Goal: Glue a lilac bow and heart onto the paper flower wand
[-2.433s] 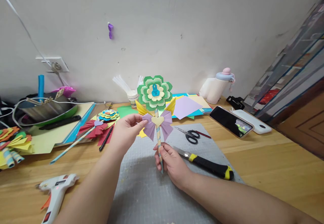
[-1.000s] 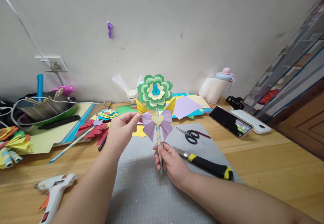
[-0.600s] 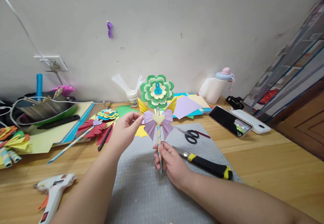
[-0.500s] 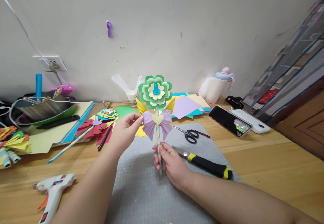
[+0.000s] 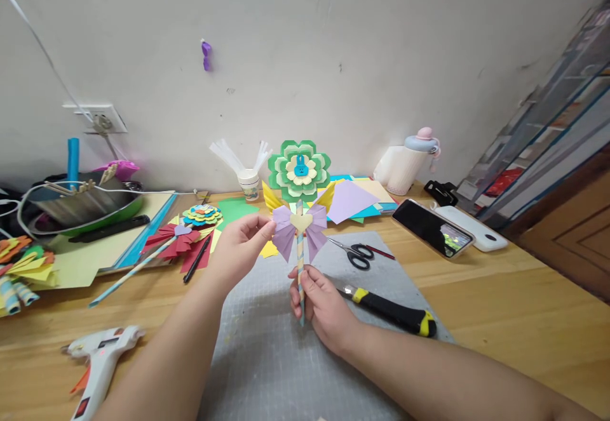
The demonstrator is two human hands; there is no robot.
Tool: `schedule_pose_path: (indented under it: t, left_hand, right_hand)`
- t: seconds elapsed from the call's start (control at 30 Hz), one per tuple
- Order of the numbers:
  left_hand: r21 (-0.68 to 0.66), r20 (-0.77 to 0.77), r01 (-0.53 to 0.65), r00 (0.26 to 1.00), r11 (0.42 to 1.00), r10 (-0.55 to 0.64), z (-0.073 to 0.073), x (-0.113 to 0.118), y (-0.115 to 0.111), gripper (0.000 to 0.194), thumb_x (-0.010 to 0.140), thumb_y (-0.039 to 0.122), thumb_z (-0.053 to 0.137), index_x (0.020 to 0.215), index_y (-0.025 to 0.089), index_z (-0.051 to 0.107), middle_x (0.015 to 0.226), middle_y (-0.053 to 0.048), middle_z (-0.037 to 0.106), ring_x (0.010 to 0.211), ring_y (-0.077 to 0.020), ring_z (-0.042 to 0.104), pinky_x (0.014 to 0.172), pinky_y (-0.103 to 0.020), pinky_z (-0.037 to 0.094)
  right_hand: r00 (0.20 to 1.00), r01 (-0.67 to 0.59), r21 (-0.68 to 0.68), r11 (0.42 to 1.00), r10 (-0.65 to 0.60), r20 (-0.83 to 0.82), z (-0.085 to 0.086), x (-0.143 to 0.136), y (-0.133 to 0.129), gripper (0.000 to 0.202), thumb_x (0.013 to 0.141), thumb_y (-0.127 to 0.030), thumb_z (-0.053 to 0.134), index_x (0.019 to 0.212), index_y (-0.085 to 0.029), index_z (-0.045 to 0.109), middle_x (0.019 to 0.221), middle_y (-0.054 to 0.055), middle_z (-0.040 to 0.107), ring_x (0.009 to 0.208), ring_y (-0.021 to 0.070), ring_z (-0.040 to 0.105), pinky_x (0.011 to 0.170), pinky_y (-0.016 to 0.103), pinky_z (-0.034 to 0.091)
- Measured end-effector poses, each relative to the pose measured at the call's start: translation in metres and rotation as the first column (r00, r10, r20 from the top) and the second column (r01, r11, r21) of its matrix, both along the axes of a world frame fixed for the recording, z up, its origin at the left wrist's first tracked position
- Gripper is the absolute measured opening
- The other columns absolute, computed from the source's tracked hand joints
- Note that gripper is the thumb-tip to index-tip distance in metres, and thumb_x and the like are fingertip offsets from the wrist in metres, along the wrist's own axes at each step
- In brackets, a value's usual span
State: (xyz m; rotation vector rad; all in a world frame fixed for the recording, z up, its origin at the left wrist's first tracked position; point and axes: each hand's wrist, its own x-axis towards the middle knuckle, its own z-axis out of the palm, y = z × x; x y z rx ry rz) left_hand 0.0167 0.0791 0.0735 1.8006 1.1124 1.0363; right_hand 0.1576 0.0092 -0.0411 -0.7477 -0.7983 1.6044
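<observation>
A paper wand stands upright above the grey cutting mat (image 5: 267, 357). Its striped stick (image 5: 300, 256) is gripped low down by my right hand (image 5: 320, 303), fingers wrapped round it. At the top is a layered green paper flower (image 5: 299, 170) with a blue rabbit face in its cream centre. Below the flower are yellow wings (image 5: 272, 200), a pleated purple bow (image 5: 284, 233) and a cream heart (image 5: 301, 222). My left hand (image 5: 248, 243) pinches the left edge of the purple bow between thumb and forefinger.
Right of my hands lie black scissors (image 5: 358, 256), a yellow-black cutter (image 5: 391, 312) and a phone (image 5: 433, 228). A white glue gun (image 5: 102, 357) rests at front left. Further left are a red-bowed wand (image 5: 178, 239) and a metal bowl (image 5: 81, 208). A paper cup (image 5: 248, 186) stands behind.
The wand's top has tilted slightly to the right and now stands straighter. My left hand has shifted a little right with the bow's edge. My right hand has hardly moved.
</observation>
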Motion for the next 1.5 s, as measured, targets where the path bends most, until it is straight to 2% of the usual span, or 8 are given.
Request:
schedule_pose_path:
  t: [0.23,0.77,0.87,1.03,1.1,1.2,1.3,1.5]
  left_hand:
    - [0.042,-0.058,0.014,0.998,0.999,-0.011,-0.004,-0.003,0.001,0.027,0.082,0.044,0.054,0.076,0.018,0.06,0.073,-0.001,0.063,0.069,-0.0153,0.057,0.064,-0.025,0.043]
    - [0.189,-0.148,-0.121,0.978,0.974,0.15,-0.006,-0.003,0.0,0.026,0.084,0.044,0.052,0.08,0.02,0.059,0.075,0.0,0.06,0.065,-0.0138,0.052,0.059,-0.025,0.039]
    - [0.399,-0.126,-0.21,0.952,0.892,0.28,-0.004,-0.001,-0.002,0.019,0.082,0.038,0.057,0.091,0.021,0.058,0.082,-0.001,0.057,0.069,-0.0138,0.051,0.061,-0.026,0.04]
    - [0.862,-0.205,-0.049,0.876,0.505,0.436,-0.011,0.003,-0.003,0.014,0.079,0.024,0.064,0.091,0.031,0.069,0.099,-0.004,0.058,0.096,-0.0217,0.051,0.084,-0.038,0.034]
    - [0.927,-0.19,-0.017,0.839,0.374,0.51,-0.018,0.004,-0.004,0.02,0.076,0.025,0.068,0.093,0.036,0.07,0.099,-0.004,0.059,0.096,-0.0231,0.049,0.083,-0.04,0.03]
    - [0.969,-0.134,-0.018,0.803,0.248,0.58,-0.029,0.006,-0.005,0.027,0.074,0.029,0.072,0.099,0.039,0.068,0.096,-0.005,0.058,0.094,-0.0227,0.046,0.081,-0.039,0.027]
    - [0.976,-0.09,-0.056,0.779,0.211,0.62,-0.035,0.01,-0.007,0.03,0.073,0.036,0.072,0.103,0.037,0.066,0.097,-0.006,0.056,0.096,-0.0236,0.044,0.082,-0.04,0.026]
    - [0.931,-0.162,-0.081,0.782,0.356,0.602,-0.033,0.016,-0.01,0.036,0.073,0.041,0.07,0.107,0.032,0.063,0.104,-0.009,0.053,0.101,-0.0277,0.045,0.086,-0.043,0.027]
  right_hand:
    - [1.0,0.003,-0.006,1.0,-0.003,-0.005,0.003,-0.001,-0.001,0.031,0.086,-0.05,0.051,0.09,-0.019,0.055,0.06,-0.004,0.052,0.048,0.0077,0.046,0.05,0.022,0.034]
    - [1.0,-0.004,0.0,1.0,0.004,-0.001,0.001,0.0,0.0,0.032,0.087,-0.051,0.05,0.091,-0.02,0.055,0.06,-0.005,0.051,0.048,0.0079,0.046,0.05,0.022,0.034]
    - [0.999,-0.01,-0.008,1.0,0.01,0.032,0.001,0.0,0.0,0.034,0.085,-0.053,0.052,0.09,-0.02,0.055,0.06,-0.005,0.051,0.047,0.008,0.046,0.05,0.022,0.034]
    - [0.998,-0.02,0.006,1.0,0.019,0.067,-0.001,0.0,0.0,0.033,0.085,-0.052,0.053,0.09,-0.019,0.056,0.059,-0.004,0.051,0.048,0.0082,0.046,0.051,0.023,0.035]
    - [0.998,-0.02,0.008,1.0,0.02,0.064,-0.002,0.0,-0.001,0.033,0.085,-0.051,0.052,0.091,-0.019,0.056,0.06,-0.004,0.051,0.048,0.0082,0.047,0.051,0.023,0.035]
    - [0.998,-0.025,0.029,0.999,0.023,0.059,-0.002,0.0,-0.001,0.033,0.085,-0.051,0.053,0.092,-0.019,0.056,0.06,-0.004,0.051,0.048,0.0084,0.047,0.05,0.023,0.034]
    - [0.997,-0.033,0.051,0.998,0.029,0.069,-0.001,0.0,-0.001,0.032,0.086,-0.051,0.052,0.089,-0.019,0.056,0.06,-0.004,0.051,0.048,0.0083,0.047,0.051,0.023,0.034]
    - [0.996,-0.049,0.058,0.997,0.045,0.072,-0.002,0.001,-0.001,0.03,0.087,-0.049,0.051,0.091,-0.019,0.056,0.061,-0.004,0.051,0.049,0.0083,0.047,0.052,0.023,0.034]
